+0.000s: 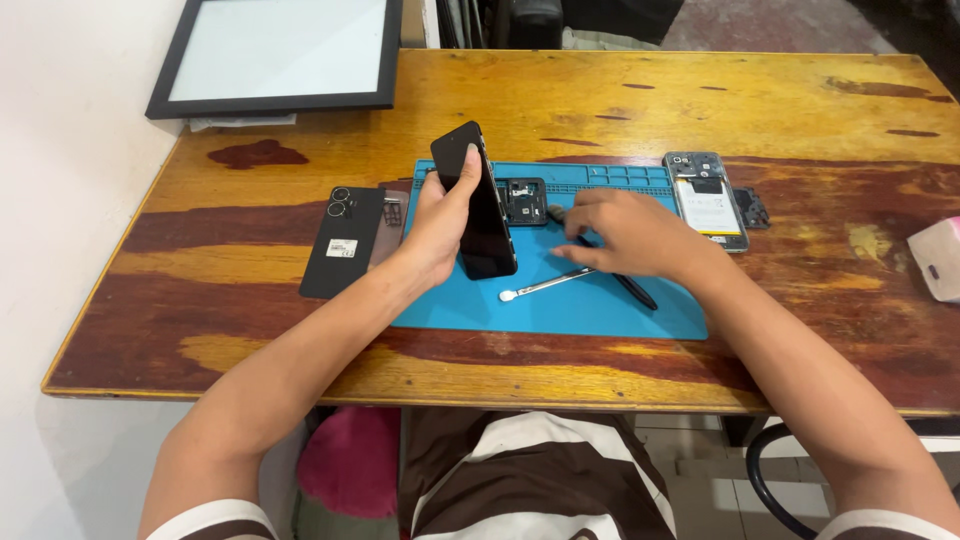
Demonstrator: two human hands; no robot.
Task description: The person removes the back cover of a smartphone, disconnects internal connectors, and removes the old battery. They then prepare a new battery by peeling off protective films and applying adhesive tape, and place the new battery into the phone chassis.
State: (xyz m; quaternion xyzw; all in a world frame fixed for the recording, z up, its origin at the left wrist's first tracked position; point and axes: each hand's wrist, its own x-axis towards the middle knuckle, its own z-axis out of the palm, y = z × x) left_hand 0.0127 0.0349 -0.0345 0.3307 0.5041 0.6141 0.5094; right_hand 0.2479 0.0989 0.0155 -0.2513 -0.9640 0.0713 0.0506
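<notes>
— Wooden table [600, 360], worn and stained, with a blue work mat [600, 305] lying in the middle of it. What sits around that mat?

— Left of the mat lies a black back cover [340, 245], camera rings up. Off the mat's far right corner rests an opened phone [708, 200] with its battery showing, and a small dark part just beside it. A black picture frame [280, 55] lies well beyond the mat's far left corner.

— And the hands?

— The left hand [440, 225] is clenched round a black phone [480, 205], holding it tilted on edge over the mat's left half, lower end touching or nearly touching the mat. The right hand [625, 235] rests over the mat's middle, fingers curled on a black screwdriver [635, 290]; whether it truly grips it, I cannot tell.

— Anything else on the mat?

— A metal spudger [540, 287] lies just below that hand.
</notes>
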